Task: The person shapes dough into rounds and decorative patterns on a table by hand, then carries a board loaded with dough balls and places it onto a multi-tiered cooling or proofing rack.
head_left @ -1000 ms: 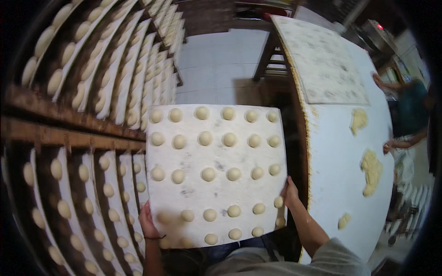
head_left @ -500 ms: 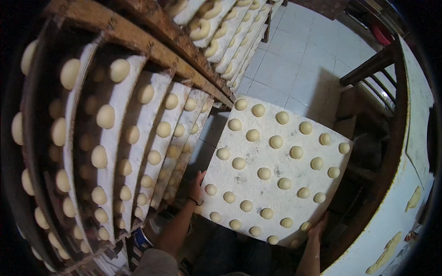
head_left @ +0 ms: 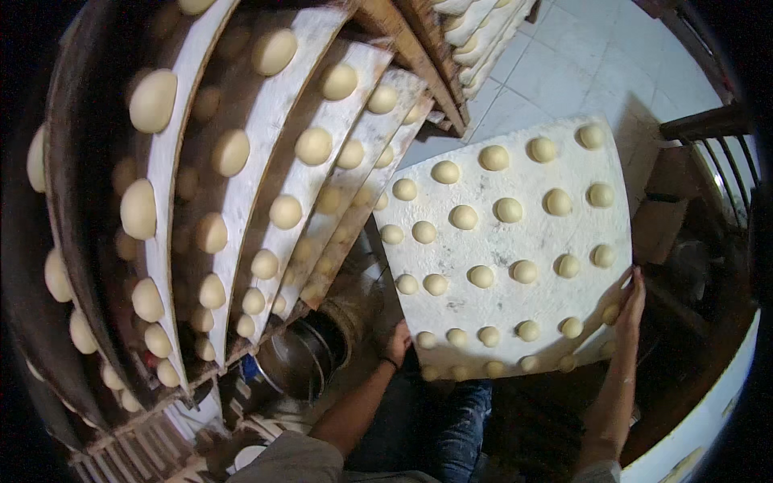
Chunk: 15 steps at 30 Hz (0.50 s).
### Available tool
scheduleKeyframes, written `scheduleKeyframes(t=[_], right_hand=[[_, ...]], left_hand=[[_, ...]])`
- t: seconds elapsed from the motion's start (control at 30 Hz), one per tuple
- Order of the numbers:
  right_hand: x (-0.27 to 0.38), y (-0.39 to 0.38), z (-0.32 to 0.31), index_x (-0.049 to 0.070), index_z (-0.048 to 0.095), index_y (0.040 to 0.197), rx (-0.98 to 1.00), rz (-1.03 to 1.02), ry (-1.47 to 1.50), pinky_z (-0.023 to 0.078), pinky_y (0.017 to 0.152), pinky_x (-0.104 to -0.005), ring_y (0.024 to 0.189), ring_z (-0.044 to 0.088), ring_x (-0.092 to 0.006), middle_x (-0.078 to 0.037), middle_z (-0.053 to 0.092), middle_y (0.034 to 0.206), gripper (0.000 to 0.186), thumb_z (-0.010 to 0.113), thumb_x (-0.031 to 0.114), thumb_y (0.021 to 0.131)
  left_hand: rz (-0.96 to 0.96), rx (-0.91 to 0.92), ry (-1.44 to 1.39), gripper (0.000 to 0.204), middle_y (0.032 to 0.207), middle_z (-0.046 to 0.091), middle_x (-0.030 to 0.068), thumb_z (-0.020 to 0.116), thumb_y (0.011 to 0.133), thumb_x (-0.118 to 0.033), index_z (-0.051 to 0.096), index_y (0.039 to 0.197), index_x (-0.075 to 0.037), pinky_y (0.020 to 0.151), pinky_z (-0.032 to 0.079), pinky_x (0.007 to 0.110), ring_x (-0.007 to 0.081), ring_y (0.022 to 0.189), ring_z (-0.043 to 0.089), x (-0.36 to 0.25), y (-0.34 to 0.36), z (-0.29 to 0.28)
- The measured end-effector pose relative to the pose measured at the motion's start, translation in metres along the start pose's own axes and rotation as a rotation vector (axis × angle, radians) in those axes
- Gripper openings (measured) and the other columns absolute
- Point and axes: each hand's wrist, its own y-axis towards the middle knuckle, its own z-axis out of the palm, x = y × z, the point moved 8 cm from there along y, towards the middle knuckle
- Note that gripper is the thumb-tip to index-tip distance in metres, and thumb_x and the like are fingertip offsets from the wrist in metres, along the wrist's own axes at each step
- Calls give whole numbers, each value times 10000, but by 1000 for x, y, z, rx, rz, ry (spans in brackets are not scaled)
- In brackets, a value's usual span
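Note:
Between my two hands I carry a wide, flour-dusted board (head_left: 499, 245) with several rows of round dough balls (head_left: 525, 271) on it. My left hand (head_left: 398, 342) is closed on the board's near left corner; its fingertips are partly hidden beneath. On the right edge, my right hand (head_left: 633, 298) grips the board from the side, its fingers partly out of sight. Close by on the left stands a tall rack whose shelf boards (head_left: 278, 109) bear more dough balls. The carried board's left edge is near the rack's lower shelves.
Beyond, another rack (head_left: 483, 40) holds more floured boards over a pale tiled floor (head_left: 572, 40). A round metal pot (head_left: 294, 362) stands low beside the near rack. To the right are a dark slatted wooden frame (head_left: 708, 121) and a white tabletop (head_left: 717, 419).
My view has turned left, and the near rack fills more of it. The board has swung round counterclockwise and now lies squarer before me. Both hands keep their hold.

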Motion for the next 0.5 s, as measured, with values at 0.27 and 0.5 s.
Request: scheduleKeyframes(t=[0.27,0.5], right_hand=[[13,65,125,52,552,1545,292,-55,-218,262,1265,-393,1481,441,-245,-90,524,1592,579,527,421,1099],[-13,63,210,29,575,1513,455,-137,-500,307,1239,-404,1443,473,-263,-116,556,1544,569,484,418,1107]], left_hand=[[-134,-145,-298,364,1026,623,11,516,1076,-446,616,1061,-96,928,486,366,173,962,583,92,-55,8],[-117,-8,-535,263,886,566,-15,527,1069,-383,602,984,-145,790,475,336,142,826,545,139,-57,-26]])
